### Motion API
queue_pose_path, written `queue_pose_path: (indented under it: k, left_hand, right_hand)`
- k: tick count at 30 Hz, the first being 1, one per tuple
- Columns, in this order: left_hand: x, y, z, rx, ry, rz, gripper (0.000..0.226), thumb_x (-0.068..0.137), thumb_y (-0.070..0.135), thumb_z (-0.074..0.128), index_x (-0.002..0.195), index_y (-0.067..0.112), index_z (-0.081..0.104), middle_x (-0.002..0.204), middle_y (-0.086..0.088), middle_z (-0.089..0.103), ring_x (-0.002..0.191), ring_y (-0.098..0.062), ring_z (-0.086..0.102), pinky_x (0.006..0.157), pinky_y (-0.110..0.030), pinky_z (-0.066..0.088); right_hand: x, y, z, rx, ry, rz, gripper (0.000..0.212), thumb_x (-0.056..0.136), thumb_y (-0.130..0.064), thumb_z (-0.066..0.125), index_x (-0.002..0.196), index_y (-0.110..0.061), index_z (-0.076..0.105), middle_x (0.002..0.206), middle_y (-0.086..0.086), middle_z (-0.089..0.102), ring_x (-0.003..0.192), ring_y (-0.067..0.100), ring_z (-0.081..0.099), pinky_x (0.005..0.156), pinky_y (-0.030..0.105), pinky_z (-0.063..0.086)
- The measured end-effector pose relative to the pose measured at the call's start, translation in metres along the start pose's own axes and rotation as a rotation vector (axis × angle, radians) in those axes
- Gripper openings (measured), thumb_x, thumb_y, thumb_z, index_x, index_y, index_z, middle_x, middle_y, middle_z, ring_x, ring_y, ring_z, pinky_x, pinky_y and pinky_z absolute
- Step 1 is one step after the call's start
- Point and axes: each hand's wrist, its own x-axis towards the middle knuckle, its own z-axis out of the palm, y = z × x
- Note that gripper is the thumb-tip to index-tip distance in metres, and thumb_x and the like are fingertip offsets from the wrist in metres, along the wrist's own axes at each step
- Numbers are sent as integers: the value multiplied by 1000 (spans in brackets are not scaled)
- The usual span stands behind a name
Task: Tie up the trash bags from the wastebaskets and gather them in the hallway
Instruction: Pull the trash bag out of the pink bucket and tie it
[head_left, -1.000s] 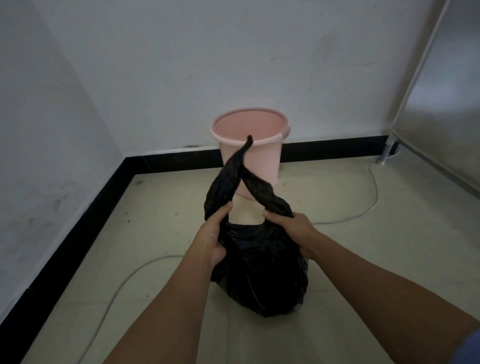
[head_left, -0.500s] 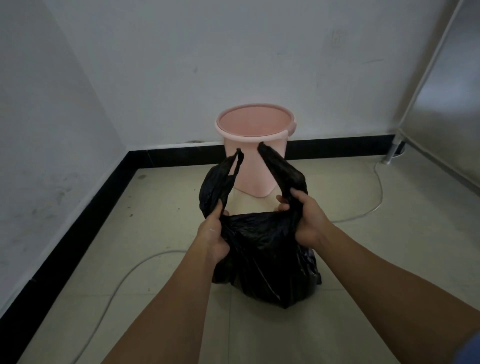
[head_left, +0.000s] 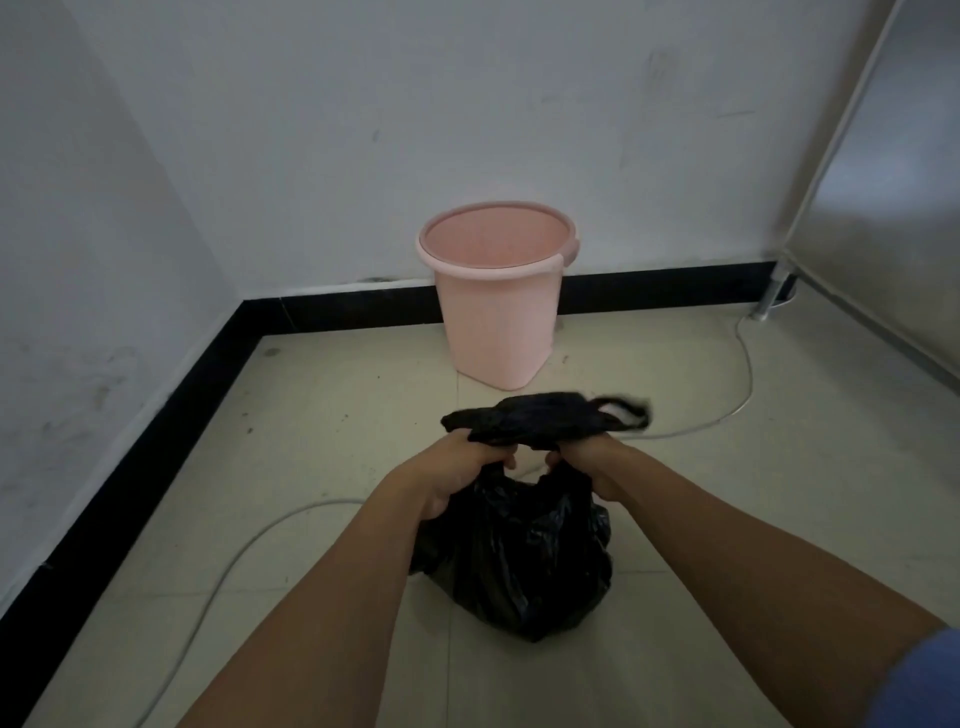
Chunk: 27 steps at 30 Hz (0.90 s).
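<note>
Change since half a second ago: the two bag handles, which stood up apart with a gap between them, now lie folded over together across the top of the hands, away from the person; the hands have drawn closer together.
Trash bag (head_left: 519, 561): black plastic, full and lumpy, sitting on the floor in the lower middle of the view, between the person's forearms.
Bag handles (head_left: 540, 418): two dark strips bunched into one flat band, lying sideways just above the knuckles; the far right end is blurred.
Left hand (head_left: 457, 478): closed in a fist around the left side of the bag's neck, fingers curled under the plastic.
Right hand (head_left: 592, 462): closed around the right side of the bag's neck, close beside the left hand, a small gap between them.
Wastebasket (head_left: 498, 322): pink plastic bucket, upright, with no liner, standing against the back wall beyond the bag and apart from it.
Floor (head_left: 337, 441): pale tiles with small dark specks.
Cable (head_left: 737, 384): thin and light, curving across the floor behind the bag from right to lower left.
Walls (head_left: 363, 104): white, meeting in a corner at left, with a black skirting strip along the bottom.
Metal panel (head_left: 883, 182): grey shiny surface at far right, on a thin metal leg.
Sleeve (head_left: 924, 680): blue cloth at the lower right edge, on the right arm.
</note>
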Motion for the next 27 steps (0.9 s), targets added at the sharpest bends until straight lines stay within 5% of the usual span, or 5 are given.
queue_pose_path:
  k: [6, 12, 15, 19, 27]
  left_hand:
    - [11, -6, 0, 475, 198, 80, 23, 91, 18, 49, 74, 8, 60, 79, -13, 62, 78, -30, 58, 68, -31, 39]
    - [18, -21, 5, 866, 120, 153, 28, 90, 30, 52, 104, 6, 58, 110, -17, 63, 102, -35, 59, 84, -38, 46]
    - [17, -28, 0, 457, 134, 90, 19, 84, 25, 66, 75, 9, 63, 80, -11, 66, 81, -27, 63, 73, -31, 47]
    - [3, -31, -15, -352, -42, -118, 23, 81, 16, 68, 96, -1, 70, 100, -20, 68, 93, -33, 65, 92, -41, 51]
    - [6, -29, -20, -635, 47, -165, 20, 84, 25, 58, 73, 12, 68, 66, -11, 66, 66, -27, 62, 76, -37, 49]
  right_hand:
    - [0, -11, -14, -117, -267, -29, 30, 79, -10, 64, 109, -7, 68, 105, 12, 71, 96, 25, 68, 90, 43, 52]
    - [5, -14, -9, 159, -276, 73, 59, 81, -63, 64, 123, -21, 63, 117, 2, 70, 110, 23, 64, 86, 40, 51]
    - [12, -11, 3, 403, -143, 76, 32, 94, -38, 61, 103, -9, 71, 91, 7, 75, 82, 21, 69, 70, 32, 54]
    - [2, -21, -8, 493, -248, 67, 32, 100, -33, 49, 92, -11, 70, 87, 8, 68, 74, 19, 63, 64, 30, 48]
    - [-5, -26, -12, -33, -356, -32, 34, 92, -38, 64, 103, -5, 65, 73, 7, 63, 62, 16, 59, 71, 29, 52]
